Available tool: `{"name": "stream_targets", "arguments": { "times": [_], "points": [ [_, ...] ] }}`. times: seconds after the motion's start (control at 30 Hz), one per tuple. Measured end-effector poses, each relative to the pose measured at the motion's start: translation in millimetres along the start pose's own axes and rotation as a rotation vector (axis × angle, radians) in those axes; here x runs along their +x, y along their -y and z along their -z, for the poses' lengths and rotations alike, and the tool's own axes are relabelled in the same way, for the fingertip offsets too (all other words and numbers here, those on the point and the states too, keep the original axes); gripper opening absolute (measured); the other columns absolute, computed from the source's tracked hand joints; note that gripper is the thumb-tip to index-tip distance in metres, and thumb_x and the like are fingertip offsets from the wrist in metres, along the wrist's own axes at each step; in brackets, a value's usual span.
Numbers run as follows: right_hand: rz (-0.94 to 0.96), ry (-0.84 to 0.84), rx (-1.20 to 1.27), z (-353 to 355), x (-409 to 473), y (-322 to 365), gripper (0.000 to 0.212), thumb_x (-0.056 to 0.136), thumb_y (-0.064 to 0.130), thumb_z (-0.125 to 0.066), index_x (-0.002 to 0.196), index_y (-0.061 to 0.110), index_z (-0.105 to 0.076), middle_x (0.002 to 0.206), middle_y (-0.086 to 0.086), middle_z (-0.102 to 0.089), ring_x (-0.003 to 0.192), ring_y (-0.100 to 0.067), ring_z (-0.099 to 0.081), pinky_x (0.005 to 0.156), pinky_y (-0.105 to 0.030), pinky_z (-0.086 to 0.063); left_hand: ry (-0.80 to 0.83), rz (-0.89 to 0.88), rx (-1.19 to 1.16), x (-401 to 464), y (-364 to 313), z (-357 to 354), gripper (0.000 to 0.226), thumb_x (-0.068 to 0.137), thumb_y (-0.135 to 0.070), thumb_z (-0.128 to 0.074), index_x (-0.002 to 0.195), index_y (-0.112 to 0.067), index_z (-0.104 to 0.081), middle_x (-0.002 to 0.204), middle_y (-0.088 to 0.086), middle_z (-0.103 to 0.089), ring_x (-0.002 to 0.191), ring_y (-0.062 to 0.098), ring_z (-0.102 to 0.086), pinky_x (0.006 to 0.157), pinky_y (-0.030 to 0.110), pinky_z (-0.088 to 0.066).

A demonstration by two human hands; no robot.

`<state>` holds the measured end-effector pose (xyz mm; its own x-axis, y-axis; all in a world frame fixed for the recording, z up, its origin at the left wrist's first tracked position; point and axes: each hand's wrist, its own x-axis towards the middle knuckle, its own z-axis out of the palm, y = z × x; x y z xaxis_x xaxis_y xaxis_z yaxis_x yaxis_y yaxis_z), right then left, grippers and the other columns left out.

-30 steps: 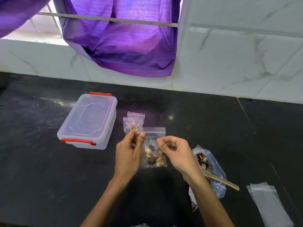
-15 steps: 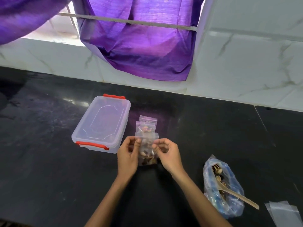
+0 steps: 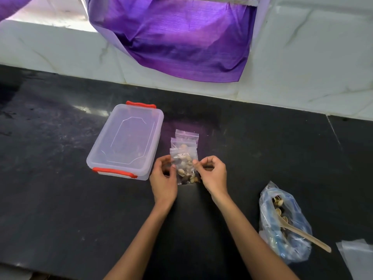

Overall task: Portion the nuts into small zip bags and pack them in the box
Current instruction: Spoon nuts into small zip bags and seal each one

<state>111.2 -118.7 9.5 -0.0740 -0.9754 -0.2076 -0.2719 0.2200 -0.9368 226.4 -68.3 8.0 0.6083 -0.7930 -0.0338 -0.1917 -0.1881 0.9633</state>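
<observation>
1. A small zip bag of nuts is held upright over the middle of the black counter, its lower end at or just above the surface.
2. The bag's left edge is pinched by the left hand and its right edge by the right hand, both with fingers curled.
3. Compared with a second ago, the bag is carried farther from the near edge and closer to the two filled bags lying behind it, which it now overlaps.
4. The hands are drawn closer together than before, at the bag's sides rather than its top strip.
5. The lidded clear box with red clips is left unmoved, just left of the hands.
6. Toward the counter's right end, the blue supply bag is seen with a wooden spoon resting in it; empty bags lie at the near right corner.
</observation>
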Motion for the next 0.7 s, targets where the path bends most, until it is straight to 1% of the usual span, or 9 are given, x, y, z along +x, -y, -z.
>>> {"name": "stream_targets", "arguments": {
  "times": [0.13,0.23,0.3,0.37,0.43,0.53,0.63,0.7],
  "points": [
    [0.012,-0.010,-0.024,2.5,-0.8,0.3,0.018,0.081,0.026,-0.074,0.076,0.015,-0.060,0.076,0.003,-0.064,0.073,-0.009,-0.060,0.074,-0.029,-0.053,-0.017,-0.004,0.034,1.0,-0.6,-3.1,0.023,0.092,-0.005,-0.057,0.111,-0.017,-0.062,0.098,-0.010,-0.064,0.083,0.004,-0.061,0.079,0.031,-0.056],
    [0.025,0.005,-0.027,4.3,-5.1,2.1,0.017,0.081,0.025,-0.073,0.077,0.013,-0.061,0.076,0.003,-0.064,0.072,-0.008,-0.059,0.073,-0.025,-0.050,0.003,0.008,0.060,5.5,-6.2,-4.3,0.024,0.092,-0.005,-0.057,0.114,-0.016,-0.062,0.104,-0.003,-0.067,0.091,0.011,-0.063,0.085,0.038,-0.056],
    [0.031,0.011,-0.020,6.4,-8.9,4.1,0.017,0.082,0.024,-0.073,0.075,0.015,-0.060,0.074,0.005,-0.063,0.072,-0.006,-0.059,0.070,-0.021,-0.048,0.015,0.006,0.085,7.4,-11.0,-4.3,0.026,0.094,-0.007,-0.055,0.116,-0.016,-0.061,0.109,0.000,-0.066,0.096,0.015,-0.063,0.088,0.039,-0.055],
    [0.038,0.010,-0.012,10.7,-14.0,7.0,0.017,0.082,0.024,-0.072,0.075,0.017,-0.059,0.074,0.007,-0.061,0.071,-0.003,-0.057,0.066,-0.015,-0.044,0.003,-0.007,0.091,5.6,-15.7,-3.7,0.027,0.094,-0.007,-0.054,0.119,-0.016,-0.059,0.114,0.001,-0.065,0.101,0.015,-0.062,0.090,0.036,-0.054],
    [0.047,0.005,-0.008,17.7,-19.9,10.0,0.016,0.083,0.024,-0.071,0.076,0.017,-0.059,0.076,0.007,-0.061,0.072,-0.003,-0.056,0.063,-0.012,-0.042,-0.014,-0.014,0.080,-1.1,-20.4,-2.6,0.028,0.094,-0.007,-0.055,0.120,-0.016,-0.058,0.117,0.001,-0.063,0.101,0.014,-0.061,0.088,0.029,-0.052],
    [0.072,-0.021,0.010,31.8,-29.6,14.1,0.017,0.083,0.023,-0.071,0.075,0.018,-0.058,0.076,0.007,-0.060,0.072,-0.002,-0.055,0.062,-0.010,-0.041,-0.013,-0.050,0.080,-17.5,-26.6,-4.3,0.029,0.093,-0.006,-0.056,0.120,-0.015,-0.058,0.117,0.000,-0.061,0.102,0.014,-0.059,0.081,0.020,-0.045],
    [0.098,-0.063,0.029,49.3,-40.6,18.6,0.018,0.082,0.023,-0.072,0.073,0.020,-0.056,0.075,0.007,-0.060,0.073,-0.003,-0.055,0.063,-0.011,-0.041,0.007,-0.096,0.066,-36.4,-37.7,-9.0,0.027,0.093,-0.005,-0.055,0.116,-0.016,-0.060,0.115,-0.006,-0.058,0.101,0.011,-0.056,0.080,0.016,-0.043],
    [0.131,-0.096,0.038,63.3,-49.5,22.7,0.019,0.082,0.024,-0.072,0.072,0.021,-0.056,0.074,0.009,-0.060,0.071,-0.001,-0.055,0.061,-0.009,-0.042,0.026,-0.128,0.053,-49.0,-47.3,-13.0,0.026,0.092,-0.003,-0.054,0.113,-0.016,-0.061,0.112,-0.008,-0.056,0.099,0.010,-0.056,0.079,0.015,-0.044]
  ]
}}
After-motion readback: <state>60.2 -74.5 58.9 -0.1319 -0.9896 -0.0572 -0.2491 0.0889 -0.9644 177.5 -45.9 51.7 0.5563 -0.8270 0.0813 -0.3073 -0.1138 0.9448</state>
